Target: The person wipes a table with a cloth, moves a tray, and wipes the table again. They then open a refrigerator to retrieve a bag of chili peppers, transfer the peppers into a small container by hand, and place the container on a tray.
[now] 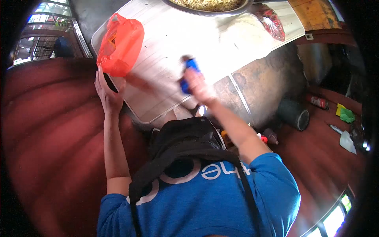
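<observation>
One bowl [188, 10] holds noodles [207, 3]; right hand [200, 87] clasps blue object [192, 64], left hand [107, 94] open under orange bag [120, 43].

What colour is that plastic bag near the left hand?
Orange-red; the plastic bag shows in the head view.

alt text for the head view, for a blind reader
The right hand holds a small blue object over a metal tray; the left hand touches the tray's edge beside an orange plastic bag. A bowl of noodles sits beyond.
</observation>
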`<move>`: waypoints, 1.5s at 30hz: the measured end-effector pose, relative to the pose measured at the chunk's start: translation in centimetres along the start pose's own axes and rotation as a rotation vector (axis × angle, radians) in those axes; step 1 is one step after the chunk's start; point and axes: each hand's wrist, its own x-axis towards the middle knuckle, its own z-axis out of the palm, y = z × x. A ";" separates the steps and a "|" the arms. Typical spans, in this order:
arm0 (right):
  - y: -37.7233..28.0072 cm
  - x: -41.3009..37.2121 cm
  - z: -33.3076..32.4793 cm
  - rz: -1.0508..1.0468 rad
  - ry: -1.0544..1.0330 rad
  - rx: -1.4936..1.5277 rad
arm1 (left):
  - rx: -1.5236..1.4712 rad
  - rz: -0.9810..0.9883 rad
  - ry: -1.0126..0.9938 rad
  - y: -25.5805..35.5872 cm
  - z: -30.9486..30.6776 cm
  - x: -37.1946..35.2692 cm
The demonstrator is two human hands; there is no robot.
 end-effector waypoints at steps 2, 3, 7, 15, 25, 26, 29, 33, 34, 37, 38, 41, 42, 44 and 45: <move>6.7 0.1 -5.0 0.191 0.018 -0.035 | -0.008 0.017 -0.007 0.1 -0.9 -2.2; 8.7 -0.2 -6.7 0.266 0.078 -0.131 | -0.002 -0.033 0.000 0.3 -1.2 -3.4; 12.0 -1.1 -7.9 0.245 0.152 -0.269 | -0.027 -0.224 0.006 1.3 -2.5 -7.8; -11.8 3.3 1.3 -0.049 -0.571 0.483 | -0.293 -0.411 -0.099 3.1 -1.5 -11.7; -2.9 9.8 5.3 -0.360 -0.337 0.436 | -0.334 -0.189 -0.497 5.4 1.2 -2.3; 1.2 12.1 3.9 -0.342 -0.075 0.345 | -0.335 -0.215 -0.522 5.0 1.4 -1.7; 10.7 16.2 -3.5 0.183 -0.009 0.228 | -0.310 -0.188 -0.541 4.1 2.6 -0.5; 14.7 16.8 -4.9 0.276 -0.011 -0.232 | -0.260 -0.082 -0.564 4.2 4.8 0.0; 14.6 17.1 -3.9 0.349 -0.120 -0.290 | -0.272 -0.062 -0.573 4.7 5.2 0.4; 10.9 13.9 0.1 0.293 0.166 -0.279 | -0.481 -0.192 -0.733 7.8 7.2 2.4; 8.8 11.7 0.0 0.201 0.125 -0.314 | -0.488 -0.172 -0.740 9.0 8.1 3.0; 3.7 5.0 -0.1 -0.011 -0.129 0.152 | -0.762 -0.124 -0.795 13.7 11.1 4.6; 3.6 2.7 1.5 -0.203 -0.086 0.073 | -0.768 -0.103 -0.798 15.3 12.3 5.4; 4.5 1.3 -1.5 -0.305 -0.066 0.057 | -0.642 0.157 -0.816 19.0 14.7 7.3; 5.5 0.6 -3.1 -0.417 -0.059 0.055 | -0.609 0.212 -0.841 21.9 15.3 8.8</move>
